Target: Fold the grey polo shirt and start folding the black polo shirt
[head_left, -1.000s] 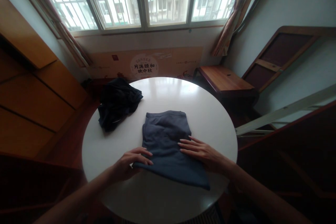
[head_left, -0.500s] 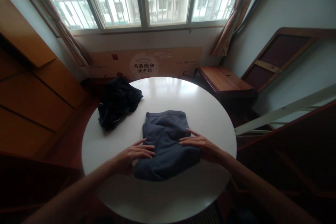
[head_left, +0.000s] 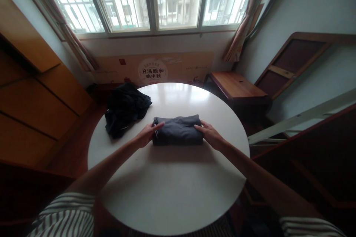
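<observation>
A dark grey garment (head_left: 178, 130) lies folded into a compact rectangle in the middle of the round white table (head_left: 169, 189). My left hand (head_left: 147, 135) rests against its left end, fingers stretched onto the cloth. At the right end my right hand (head_left: 209, 135) presses the fold, fingers extended over the edge. Both hands lie flat on the fabric without gripping it.
A crumpled black garment (head_left: 124, 107) sits at the table's far left edge. A wooden bench (head_left: 236, 86) stands beyond the table to the right, wooden cabinets (head_left: 33, 96) to the left, and a printed cardboard panel (head_left: 152, 68) leans under the window.
The near half of the grey garment has been folded away from me onto its far half. Both hands moved forward with it and now rest at its two ends.
</observation>
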### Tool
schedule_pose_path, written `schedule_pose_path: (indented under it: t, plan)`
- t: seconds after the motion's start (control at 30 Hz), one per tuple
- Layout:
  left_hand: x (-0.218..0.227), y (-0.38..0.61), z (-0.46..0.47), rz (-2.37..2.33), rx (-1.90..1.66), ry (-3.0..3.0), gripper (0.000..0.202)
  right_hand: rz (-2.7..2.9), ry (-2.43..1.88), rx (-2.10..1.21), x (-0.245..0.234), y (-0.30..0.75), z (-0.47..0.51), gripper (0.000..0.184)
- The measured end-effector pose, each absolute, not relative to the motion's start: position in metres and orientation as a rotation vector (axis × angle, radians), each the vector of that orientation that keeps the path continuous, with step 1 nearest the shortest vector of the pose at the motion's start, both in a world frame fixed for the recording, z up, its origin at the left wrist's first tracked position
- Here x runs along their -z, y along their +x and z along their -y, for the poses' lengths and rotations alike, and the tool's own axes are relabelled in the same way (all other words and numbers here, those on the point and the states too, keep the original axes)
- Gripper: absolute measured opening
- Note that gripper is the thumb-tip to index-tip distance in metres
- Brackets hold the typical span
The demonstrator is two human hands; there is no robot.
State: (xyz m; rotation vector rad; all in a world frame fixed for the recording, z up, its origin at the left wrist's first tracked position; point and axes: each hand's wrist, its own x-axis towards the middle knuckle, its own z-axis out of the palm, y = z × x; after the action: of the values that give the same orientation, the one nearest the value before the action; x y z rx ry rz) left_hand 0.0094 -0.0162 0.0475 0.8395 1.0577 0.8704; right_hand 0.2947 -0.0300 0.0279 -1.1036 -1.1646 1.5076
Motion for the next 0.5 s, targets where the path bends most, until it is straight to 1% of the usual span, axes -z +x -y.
schedule_pose_path:
  t: [0.07, 0.1, 0.23, 0.27, 0.3, 0.43, 0.5]
  plan:
    - [-0.041, 0.008, 0.023, -1.039, -0.886, 0.938, 0.053, 1.134, -1.082, -1.485, -0.023, 0.295, 0.029, 0.04]
    - [-0.038, 0.008, 0.025, -1.034, -0.892, 0.952, 0.056, 1.125, -1.085, -1.472, -0.021, 0.295, 0.028, 0.04]
    - [-0.028, 0.007, 0.025, -1.042, -0.916, 0.89, 0.047, 1.128, -1.165, -1.407, -0.013, 0.295, 0.022, 0.036]
    - [-0.028, 0.008, 0.025, -1.05, -0.922, 0.873, 0.047, 1.132, -1.184, -1.39, -0.012, 0.294, 0.019, 0.036]
    - [-0.028, 0.008, 0.024, -1.067, -0.933, 0.856, 0.051, 1.138, -1.198, -1.375, -0.012, 0.294, 0.017, 0.035]
    - [-0.032, 0.01, 0.026, -1.226, -0.999, 0.832, 0.076, 1.175, -1.229, -1.341, -0.016, 0.29, 0.01, 0.032]
    - [-0.033, 0.009, 0.027, -1.289, -1.002, 0.882, 0.081, 1.184, -1.278, -1.342, -0.02, 0.29, 0.01, 0.036]
